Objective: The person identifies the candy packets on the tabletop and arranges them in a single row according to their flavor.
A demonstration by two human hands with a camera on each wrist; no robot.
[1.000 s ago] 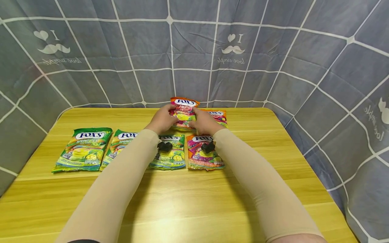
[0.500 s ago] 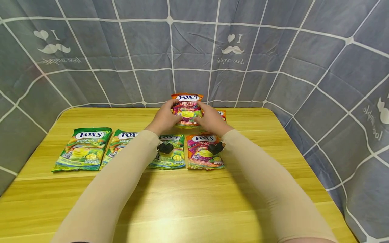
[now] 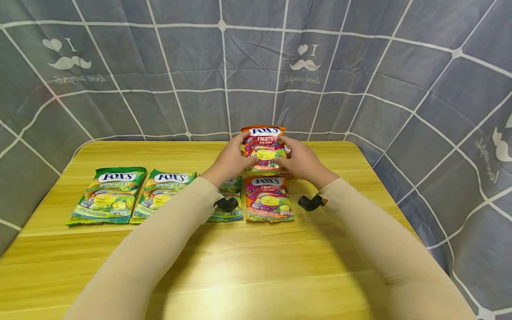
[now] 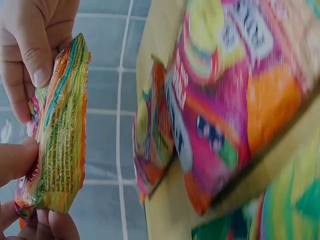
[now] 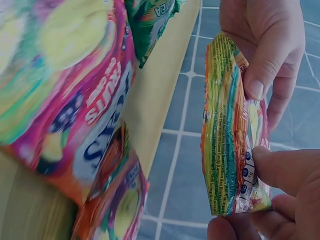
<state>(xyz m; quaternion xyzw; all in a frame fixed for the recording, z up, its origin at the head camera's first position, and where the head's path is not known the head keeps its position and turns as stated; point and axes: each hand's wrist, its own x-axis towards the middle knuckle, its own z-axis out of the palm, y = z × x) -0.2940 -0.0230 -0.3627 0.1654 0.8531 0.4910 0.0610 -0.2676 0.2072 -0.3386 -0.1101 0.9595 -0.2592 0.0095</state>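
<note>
Both hands grip one red and orange bag of fruit candy [image 3: 265, 151], thumbs across its front and fingers behind it. My left hand [image 3: 230, 162] is at its left side, my right hand [image 3: 307, 163] at its right side. The bag is raised, its printed front turned toward me; in the left wrist view the candy bag [image 4: 57, 135] shows edge-on, apart from those on the table. A second fruit candy bag [image 3: 269, 204] lies on the table in front of it. Another fruit candy bag [image 4: 150, 135] is behind, mostly hidden in the head view.
Green spring tea candy bags lie in a row to the left: the outermost bag [image 3: 108, 195], a middle bag [image 3: 162, 193] partly under my left sleeve, and a third bag [image 3: 232, 189] behind my wrist. A grey checked cloth [image 3: 192, 71] hangs along the wooden table's [image 3: 240, 266] back edge.
Both hands have lifted the fruit candy bag and carried it to the right, now over the fruit candy bag at the back. The other bags have stayed in place.
</note>
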